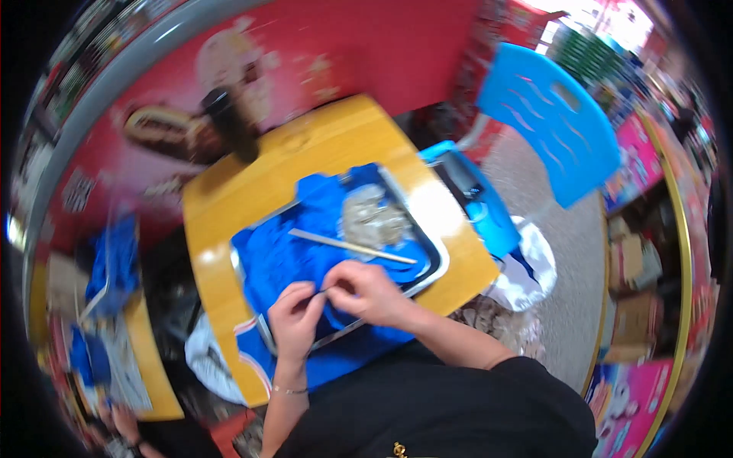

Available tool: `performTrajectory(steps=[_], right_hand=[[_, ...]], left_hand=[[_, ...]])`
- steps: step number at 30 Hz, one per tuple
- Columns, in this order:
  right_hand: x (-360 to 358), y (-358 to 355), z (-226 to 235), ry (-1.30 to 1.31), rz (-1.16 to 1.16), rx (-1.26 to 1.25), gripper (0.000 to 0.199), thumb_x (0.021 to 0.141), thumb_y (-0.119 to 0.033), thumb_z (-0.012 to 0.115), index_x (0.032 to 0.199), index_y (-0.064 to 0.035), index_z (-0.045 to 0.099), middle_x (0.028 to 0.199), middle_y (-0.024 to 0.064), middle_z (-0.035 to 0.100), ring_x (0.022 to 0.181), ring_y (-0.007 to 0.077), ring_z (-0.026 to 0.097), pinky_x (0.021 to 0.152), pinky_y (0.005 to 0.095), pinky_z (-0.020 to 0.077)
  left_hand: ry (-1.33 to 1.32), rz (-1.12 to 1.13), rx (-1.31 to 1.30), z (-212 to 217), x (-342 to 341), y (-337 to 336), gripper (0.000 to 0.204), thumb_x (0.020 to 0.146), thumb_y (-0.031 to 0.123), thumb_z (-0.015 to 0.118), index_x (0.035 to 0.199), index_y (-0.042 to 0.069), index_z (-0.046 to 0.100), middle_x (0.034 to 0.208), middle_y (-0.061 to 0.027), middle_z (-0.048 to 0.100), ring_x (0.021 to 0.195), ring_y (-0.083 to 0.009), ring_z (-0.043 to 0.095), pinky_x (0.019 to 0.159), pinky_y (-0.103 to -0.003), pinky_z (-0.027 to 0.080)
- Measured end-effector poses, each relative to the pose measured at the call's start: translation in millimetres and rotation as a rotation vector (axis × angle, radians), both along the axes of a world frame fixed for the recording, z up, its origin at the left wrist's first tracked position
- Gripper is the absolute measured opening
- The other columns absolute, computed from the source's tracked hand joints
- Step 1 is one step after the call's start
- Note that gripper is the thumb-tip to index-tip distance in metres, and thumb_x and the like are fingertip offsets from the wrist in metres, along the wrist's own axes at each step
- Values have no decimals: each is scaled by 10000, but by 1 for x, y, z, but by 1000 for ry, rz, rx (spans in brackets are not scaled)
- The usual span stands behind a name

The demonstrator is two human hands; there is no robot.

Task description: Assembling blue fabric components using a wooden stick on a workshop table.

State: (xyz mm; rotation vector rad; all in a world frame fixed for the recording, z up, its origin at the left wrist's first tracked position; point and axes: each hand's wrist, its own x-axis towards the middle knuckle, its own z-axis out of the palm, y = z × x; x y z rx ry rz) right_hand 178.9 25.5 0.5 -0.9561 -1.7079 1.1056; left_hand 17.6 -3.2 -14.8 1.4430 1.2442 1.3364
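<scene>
My left hand [295, 319] and my right hand [366, 293] meet over the near edge of a metal-rimmed tray [437, 267]. Both are closed in a pinch, fingertips almost touching. Something small and dark shows between them, too small and blurred to name. Under and beyond my hands, blue cloth [279, 221] lies bunched across the tray. A thin pale stick [351, 246] rests slantwise on the cloth. At the tray's right side lies a clear plastic bag [374, 217] of small beige pieces. More blue cloth [347, 365] hangs over the table's near edge by my body.
The tray stands on a yellow wooden table [214, 229]; a dark bottle [231, 126] stands at its far left. To the right are a blue plastic chair [550, 114] and a blue bin [477, 202]. At lower left another person's hands [122, 420] work beside a second table [156, 362].
</scene>
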Motion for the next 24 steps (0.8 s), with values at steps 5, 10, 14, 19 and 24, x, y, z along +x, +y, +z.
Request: performTrajectory(steps=[5,10,14,19,24], right_hand=[[9,0,5,-1,37,-58,97,774,-91,563,833,-16,542,731,77,546,653,141,541,577,265,431],[7,2,8,39,81,-13,208,780,-175,632,845,-18,511,746,61,527,642,130,533,554,248,424],[0,6,4,28,44,110,217,775,-180,655,759,-25,504,712,61,508,602,149,513,518,272,405],[0,6,4,67,-7,20,183,775,-136,639,765,-26,493,666,51,501,590,138,482,529,259,399],[-5,6,4,225,5,-72,189,772,-94,614,907,-22,504,699,48,512,605,122,488,556,236,413]], left_hand=[[-41,-41,28,-2,3,3,103,732,-72,642,797,-38,568,839,-54,548,726,-83,508,618,-187,409],[-142,44,46,-2,10,7,101,757,-83,605,805,-27,537,860,-39,519,735,-74,480,632,-179,393],[-120,48,32,-9,9,4,101,773,-94,572,820,-23,517,875,-34,498,759,-72,466,653,-170,376],[-232,132,33,-5,16,4,95,815,-65,563,865,-12,502,913,-48,501,793,-97,484,711,-187,399],[-344,73,-11,2,14,4,74,865,-24,513,923,7,478,950,-61,516,855,-108,505,756,-211,417]])
